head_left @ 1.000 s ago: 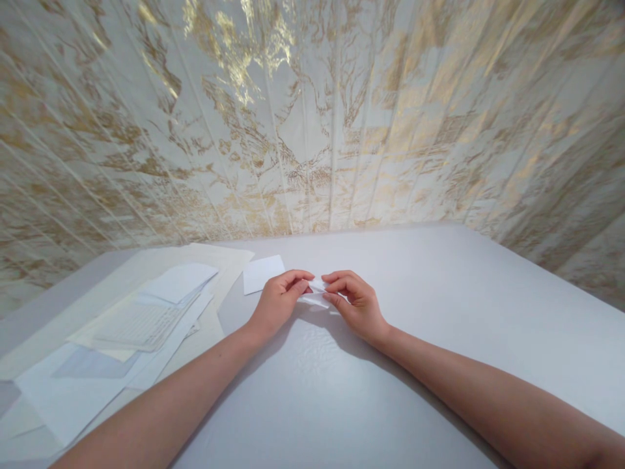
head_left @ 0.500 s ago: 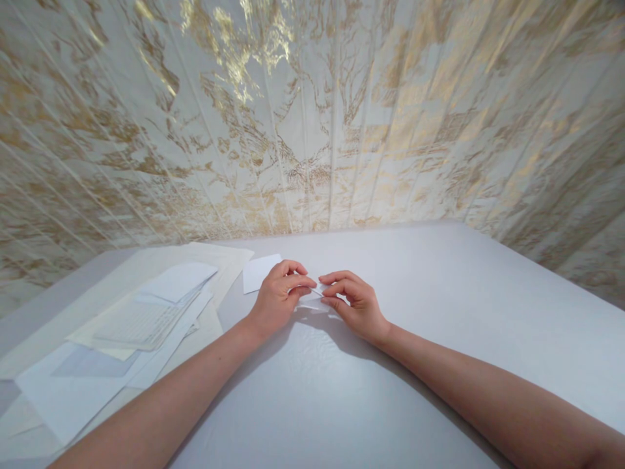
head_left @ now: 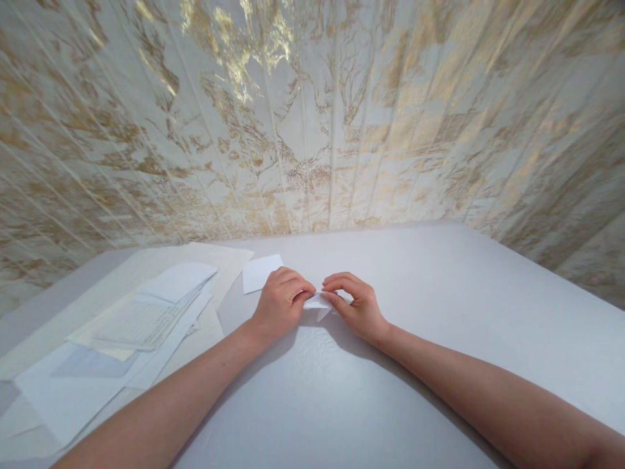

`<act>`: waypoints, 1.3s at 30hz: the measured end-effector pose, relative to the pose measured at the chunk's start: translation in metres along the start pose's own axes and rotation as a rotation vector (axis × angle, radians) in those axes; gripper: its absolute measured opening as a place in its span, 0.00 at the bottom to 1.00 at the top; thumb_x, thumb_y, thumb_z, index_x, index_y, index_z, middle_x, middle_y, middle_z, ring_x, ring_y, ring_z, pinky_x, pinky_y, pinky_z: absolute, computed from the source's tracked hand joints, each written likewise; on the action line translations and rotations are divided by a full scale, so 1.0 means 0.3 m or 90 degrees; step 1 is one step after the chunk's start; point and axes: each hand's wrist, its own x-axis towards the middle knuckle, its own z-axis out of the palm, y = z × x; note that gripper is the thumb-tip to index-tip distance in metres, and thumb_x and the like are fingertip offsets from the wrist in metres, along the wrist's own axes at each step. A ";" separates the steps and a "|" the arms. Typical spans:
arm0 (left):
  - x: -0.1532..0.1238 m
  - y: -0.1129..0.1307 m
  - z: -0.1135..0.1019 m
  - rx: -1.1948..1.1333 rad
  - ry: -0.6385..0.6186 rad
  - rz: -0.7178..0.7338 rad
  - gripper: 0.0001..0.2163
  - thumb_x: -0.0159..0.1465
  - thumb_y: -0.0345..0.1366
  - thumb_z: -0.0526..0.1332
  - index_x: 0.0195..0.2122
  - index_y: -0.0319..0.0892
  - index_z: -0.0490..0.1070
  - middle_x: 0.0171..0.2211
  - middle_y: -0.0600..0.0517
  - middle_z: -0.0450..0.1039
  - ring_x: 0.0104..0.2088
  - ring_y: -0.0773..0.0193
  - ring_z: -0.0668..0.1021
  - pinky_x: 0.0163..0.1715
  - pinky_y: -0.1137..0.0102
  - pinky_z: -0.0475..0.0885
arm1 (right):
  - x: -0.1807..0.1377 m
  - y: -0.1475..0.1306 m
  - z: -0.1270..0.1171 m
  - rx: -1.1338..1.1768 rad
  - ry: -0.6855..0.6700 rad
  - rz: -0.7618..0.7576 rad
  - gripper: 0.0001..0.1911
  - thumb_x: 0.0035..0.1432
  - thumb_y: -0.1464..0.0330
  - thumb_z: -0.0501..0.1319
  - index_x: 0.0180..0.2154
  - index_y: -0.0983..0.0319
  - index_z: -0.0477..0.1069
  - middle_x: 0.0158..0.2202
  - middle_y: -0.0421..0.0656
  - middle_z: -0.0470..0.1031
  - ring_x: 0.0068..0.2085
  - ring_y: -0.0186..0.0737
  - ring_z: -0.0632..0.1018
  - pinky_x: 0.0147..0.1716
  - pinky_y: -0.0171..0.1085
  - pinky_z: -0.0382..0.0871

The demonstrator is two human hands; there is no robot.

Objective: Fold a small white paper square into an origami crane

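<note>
Between my two hands is a small piece of folded white paper, with a pointed flap hanging below it. My left hand pinches its left end between thumb and fingers. On the other side, my right hand grips the paper's right part, thumb in front and fingers behind. Parts of the paper are hidden by the fingers. Just behind my left hand, a flat white paper square lies on the table.
The white table reaches back to a wall with a gold-and-white pattern. At the left lie overlapping sheets: a lined handwritten page, a white sheet and large cream paper.
The folded paper has turned in my hands, so a broader face and a downward flap now show. My left fingers have curled closer around its edge. The other papers have stayed put.
</note>
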 end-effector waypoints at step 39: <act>0.001 0.037 0.037 -0.658 -0.018 -0.572 0.12 0.47 0.32 0.64 0.33 0.40 0.67 0.20 0.58 0.68 0.23 0.71 0.72 0.29 0.73 0.66 | 0.013 -0.004 -0.039 -0.234 0.033 -0.283 0.08 0.52 0.76 0.59 0.29 0.58 0.72 0.25 0.40 0.67 0.31 0.36 0.66 0.33 0.39 0.60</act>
